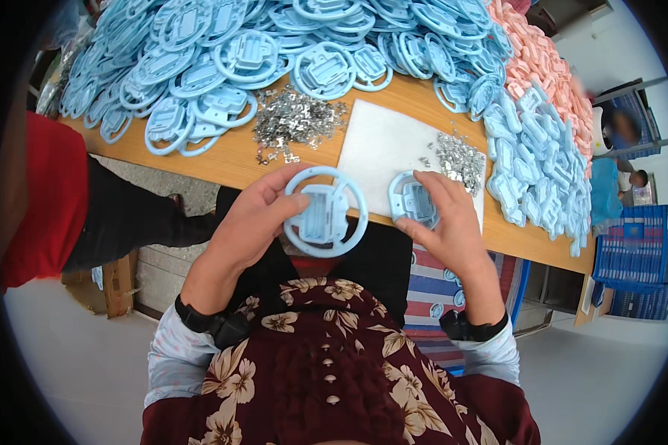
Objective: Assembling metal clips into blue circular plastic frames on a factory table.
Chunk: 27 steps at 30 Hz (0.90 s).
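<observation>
My left hand (254, 216) grips a light-blue plastic wheel-shaped part (322, 215) by its left side, thumb on the hollow centre block. It is held just over the table's near edge. My right hand (456, 222) is closed round another light-blue wheel-shaped part (414, 202), seen at a slant above the near edge of a white sheet (378, 141); fingers and thumb pinch its rim. Beyond my left hand lies a heap of small silvery metal clips (297, 119). A second heap of small metal pieces (460, 159) rests on the sheet beyond my right hand.
A large pile of blue wheel-shaped parts (323, 70) covers the far side of the wooden table (237, 159). Longer blue parts (531, 163) and pink parts (542, 63) are heaped at right. A person in a red sleeve (52, 200) stands close at left.
</observation>
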### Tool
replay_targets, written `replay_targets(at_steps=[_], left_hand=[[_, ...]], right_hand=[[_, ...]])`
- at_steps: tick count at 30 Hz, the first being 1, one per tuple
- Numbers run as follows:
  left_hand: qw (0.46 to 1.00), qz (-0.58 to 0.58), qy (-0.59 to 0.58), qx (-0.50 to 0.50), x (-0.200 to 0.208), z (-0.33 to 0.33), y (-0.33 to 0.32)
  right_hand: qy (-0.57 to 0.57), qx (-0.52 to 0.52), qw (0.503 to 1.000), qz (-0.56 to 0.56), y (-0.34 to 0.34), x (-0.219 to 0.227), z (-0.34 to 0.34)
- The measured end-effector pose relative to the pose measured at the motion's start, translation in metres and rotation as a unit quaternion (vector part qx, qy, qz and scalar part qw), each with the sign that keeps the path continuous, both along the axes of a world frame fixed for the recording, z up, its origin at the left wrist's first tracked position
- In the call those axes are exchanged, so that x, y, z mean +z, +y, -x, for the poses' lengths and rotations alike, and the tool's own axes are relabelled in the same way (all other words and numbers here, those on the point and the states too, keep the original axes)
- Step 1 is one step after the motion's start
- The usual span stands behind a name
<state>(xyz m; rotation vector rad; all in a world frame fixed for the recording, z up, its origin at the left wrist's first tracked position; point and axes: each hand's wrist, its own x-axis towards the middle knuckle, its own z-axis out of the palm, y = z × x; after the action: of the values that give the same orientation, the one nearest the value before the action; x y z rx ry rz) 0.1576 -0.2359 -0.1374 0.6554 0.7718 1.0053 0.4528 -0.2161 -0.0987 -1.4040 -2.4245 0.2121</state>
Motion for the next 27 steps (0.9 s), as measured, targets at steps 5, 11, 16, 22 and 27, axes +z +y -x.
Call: replay_targets(at_steps=[5, 11, 16, 22, 27], left_hand=[[1.000, 0.022, 0.016, -0.012, -0.007, 0.001, -0.004], [1.000, -0.001, 0.022, 0.017, -0.005, -0.007, 0.002], [0.999, -0.021, 0.024, 0.015, 0.002, -0.009, 0.003], [0.999, -0.019, 0.028, 0.029, 0.004, -0.002, -0.003], [0.999, -0.022, 0.005, 0.028, 0.003, -0.003, 0.003]], right_hand=[[-0.056, -0.070, 0.996, -0.015, -0.017, -0.030, 0.004], [0.027, -0.037, 0.997, -0.064, 0.004, -0.021, 0.010], [0.000, -0.027, 0.998, -0.054, 0.076, -0.011, 0.047], [-0.012, -0.003, 0.997, -0.077, 0.075, -0.006, 0.059], [0.360, -0.017, 0.868, 0.342, 0.024, -0.005, 0.076]])
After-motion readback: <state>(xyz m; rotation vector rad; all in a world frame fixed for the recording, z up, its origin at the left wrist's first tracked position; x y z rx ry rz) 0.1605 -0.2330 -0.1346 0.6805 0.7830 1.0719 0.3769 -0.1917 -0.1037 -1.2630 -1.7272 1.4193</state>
